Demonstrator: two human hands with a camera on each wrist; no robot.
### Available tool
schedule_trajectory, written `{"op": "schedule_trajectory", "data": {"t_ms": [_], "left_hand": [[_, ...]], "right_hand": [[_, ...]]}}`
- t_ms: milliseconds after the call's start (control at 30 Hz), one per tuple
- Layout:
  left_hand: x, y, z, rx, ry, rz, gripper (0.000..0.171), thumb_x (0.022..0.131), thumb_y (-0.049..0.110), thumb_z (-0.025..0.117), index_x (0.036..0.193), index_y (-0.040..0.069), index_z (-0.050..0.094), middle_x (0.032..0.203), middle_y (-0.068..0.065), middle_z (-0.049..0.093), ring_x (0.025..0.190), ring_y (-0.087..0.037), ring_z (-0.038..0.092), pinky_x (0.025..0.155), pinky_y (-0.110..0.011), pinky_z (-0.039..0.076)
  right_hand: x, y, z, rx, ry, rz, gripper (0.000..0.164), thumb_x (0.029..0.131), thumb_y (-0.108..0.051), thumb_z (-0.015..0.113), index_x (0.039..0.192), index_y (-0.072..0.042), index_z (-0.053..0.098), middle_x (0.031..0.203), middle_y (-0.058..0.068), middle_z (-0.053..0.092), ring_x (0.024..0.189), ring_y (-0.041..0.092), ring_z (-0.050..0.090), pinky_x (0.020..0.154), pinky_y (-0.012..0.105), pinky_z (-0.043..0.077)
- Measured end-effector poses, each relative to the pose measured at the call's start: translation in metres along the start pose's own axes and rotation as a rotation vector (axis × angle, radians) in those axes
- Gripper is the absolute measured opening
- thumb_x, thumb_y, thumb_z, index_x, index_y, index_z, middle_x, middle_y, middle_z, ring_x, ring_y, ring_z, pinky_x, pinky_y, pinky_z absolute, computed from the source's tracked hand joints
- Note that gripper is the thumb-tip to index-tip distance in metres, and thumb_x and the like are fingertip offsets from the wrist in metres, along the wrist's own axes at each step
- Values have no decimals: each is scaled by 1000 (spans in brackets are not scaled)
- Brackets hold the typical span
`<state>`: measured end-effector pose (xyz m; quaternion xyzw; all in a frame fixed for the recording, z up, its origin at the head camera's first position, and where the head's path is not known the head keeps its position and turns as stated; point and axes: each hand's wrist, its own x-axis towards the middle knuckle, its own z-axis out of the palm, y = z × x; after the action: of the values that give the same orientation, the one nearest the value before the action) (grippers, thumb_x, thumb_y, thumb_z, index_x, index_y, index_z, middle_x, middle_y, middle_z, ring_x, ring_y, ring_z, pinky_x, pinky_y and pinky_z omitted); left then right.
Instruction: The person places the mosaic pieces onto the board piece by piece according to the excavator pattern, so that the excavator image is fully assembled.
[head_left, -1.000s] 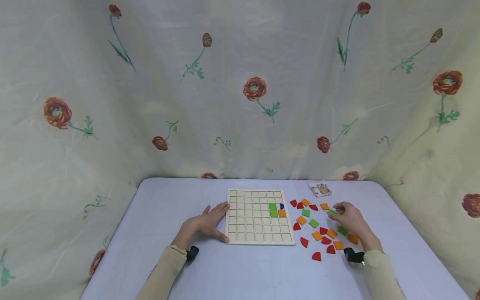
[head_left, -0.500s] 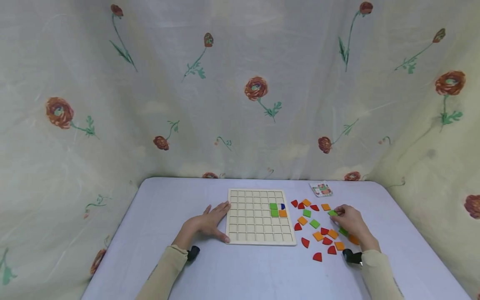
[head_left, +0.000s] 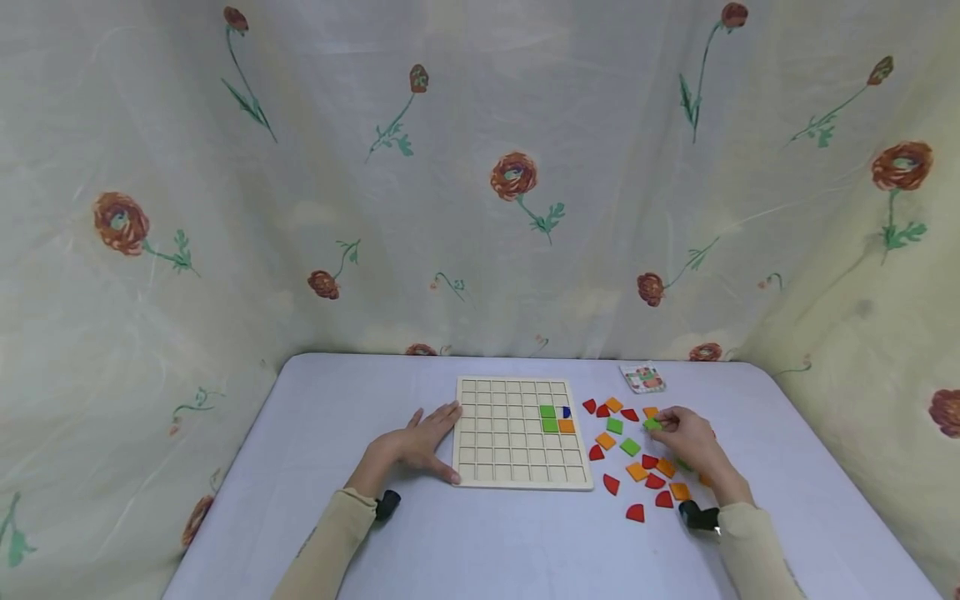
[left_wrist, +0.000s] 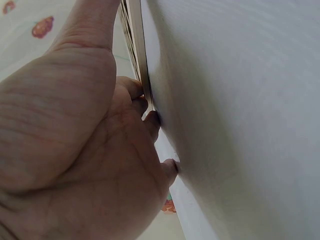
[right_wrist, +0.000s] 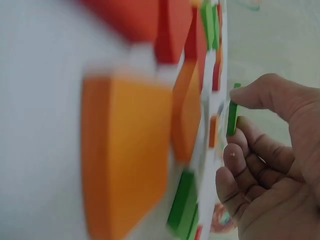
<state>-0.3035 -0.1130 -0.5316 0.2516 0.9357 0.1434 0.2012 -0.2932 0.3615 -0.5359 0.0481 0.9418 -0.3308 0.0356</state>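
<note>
The filling of the wooden grid board [head_left: 517,433] looks barely begun: only four tiles sit in cells at its upper right, and most cells are bare. The right hand [head_left: 690,437] pinches a green tile [head_left: 652,423] above the loose tiles [head_left: 637,471] right of the board, its grip closed on it. The left hand [head_left: 416,446] lies flat, fingers straight, against the board's left edge on the counter [head_left: 480,542]

Left hand [left_wrist: 75,150] close to the lens, fingers [left_wrist: 150,122] pressed against the edge of the wooden board [left_wrist: 134,35] on the table [left_wrist: 235,110].
</note>
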Motion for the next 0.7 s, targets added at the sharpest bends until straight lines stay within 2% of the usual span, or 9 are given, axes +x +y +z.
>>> {"op": "schedule_trajectory", "data": {"t_ms": [267, 500, 700], "left_hand": [[1, -1, 1, 0, -5, 1, 124, 67, 69, 73, 157, 14, 6, 165, -3, 2, 152, -21, 3, 122, -52, 2], [2, 0, -2, 13, -12, -1, 124, 68, 70, 71, 157, 14, 4, 165, -2, 1, 152, -21, 2, 122, -52, 1], [2, 0, -2, 23, -21, -4, 124, 69, 69, 72, 157, 14, 4, 165, -2, 1, 152, -20, 1, 122, -51, 1]], "right_hand": [[0, -36, 18, -1, -3, -83, 36, 87, -21, 71, 114, 1, 59, 102, 14, 62, 85, 22, 53, 69, 26, 50], [6, -67, 38, 16, -67, -122, 34, 84, -22, 73, 110, -3, 62, 101, 10, 63, 87, 21, 54, 71, 26, 51], [11, -92, 60, 45, -115, -210, 29, 83, -18, 73, 108, -5, 65, 100, 7, 64, 86, 19, 55, 67, 25, 50]]}}
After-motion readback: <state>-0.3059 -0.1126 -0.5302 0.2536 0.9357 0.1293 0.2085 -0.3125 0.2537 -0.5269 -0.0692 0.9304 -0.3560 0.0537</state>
